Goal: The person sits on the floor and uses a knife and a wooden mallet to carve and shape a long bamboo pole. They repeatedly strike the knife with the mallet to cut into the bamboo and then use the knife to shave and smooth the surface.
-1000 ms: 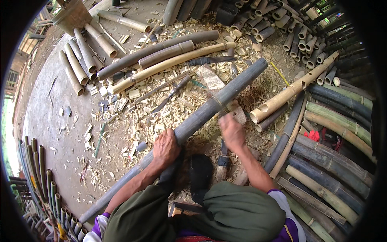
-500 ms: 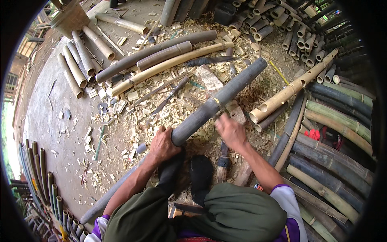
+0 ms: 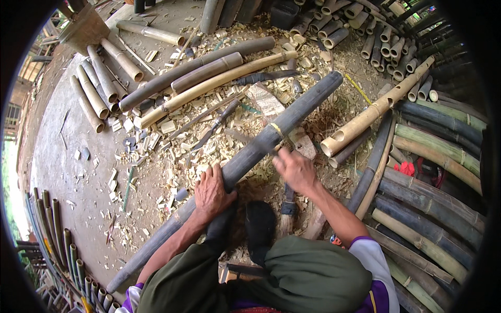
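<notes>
Dark bamboo pole [image 3: 242, 166]: landmark of this entry; long axis slanting from your near left to your far right, across your front.

Left grip [image 3: 211, 194]: clasped over the pole's middle, fingers on its left side, thumb on its right; the pole runs out both ways from it.

Pale ring [image 3: 276, 128]: on the pole, farther along it from your left grip; your right grip is the nearer.

Right grip [image 3: 296, 169]: just right of the pole, blurred; fingers curled, but you cannot tell from the view whether they close on anything.

Surface: floor [image 3: 68, 180], bare left of the pole, strewn with wood chips [image 3: 172, 128] nearer it; a knife [image 3: 221, 123] lies among them, left of the pole.

Room: upright bamboo tubes [image 3: 73, 258], left of the pole's near end; notched pale bamboo [image 3: 362, 123], right of its far half; stacked bamboo lengths [image 3: 425, 201], farther right of it.
</notes>
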{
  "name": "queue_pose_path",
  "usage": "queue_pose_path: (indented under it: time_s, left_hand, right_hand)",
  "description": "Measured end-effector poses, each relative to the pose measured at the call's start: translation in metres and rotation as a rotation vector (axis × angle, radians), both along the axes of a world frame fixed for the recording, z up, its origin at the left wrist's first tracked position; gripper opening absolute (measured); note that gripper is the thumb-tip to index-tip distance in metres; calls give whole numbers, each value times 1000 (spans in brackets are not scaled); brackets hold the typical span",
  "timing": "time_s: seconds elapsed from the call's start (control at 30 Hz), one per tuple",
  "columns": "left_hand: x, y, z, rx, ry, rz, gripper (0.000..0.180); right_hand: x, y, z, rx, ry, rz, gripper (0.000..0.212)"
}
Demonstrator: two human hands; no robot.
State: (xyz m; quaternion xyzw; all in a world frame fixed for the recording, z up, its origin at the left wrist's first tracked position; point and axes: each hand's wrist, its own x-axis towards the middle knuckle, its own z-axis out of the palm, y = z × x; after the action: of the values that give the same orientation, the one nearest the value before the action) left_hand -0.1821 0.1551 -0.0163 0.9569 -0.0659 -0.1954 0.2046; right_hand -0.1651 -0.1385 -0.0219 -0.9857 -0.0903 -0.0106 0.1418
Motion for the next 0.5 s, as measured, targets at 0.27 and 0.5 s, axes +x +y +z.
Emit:
queue_pose_path:
  time_s: [0.27, 0.5]
  left_hand:
    - [14, 6, -8, -112, 69, 44, 57]
    - [22, 17, -6, -206, 8, -9, 59]
  right_hand:
    - [9, -5, -7, 129, 123, -71, 38]
    - [2, 2, -7, 63, 128, 83, 37]
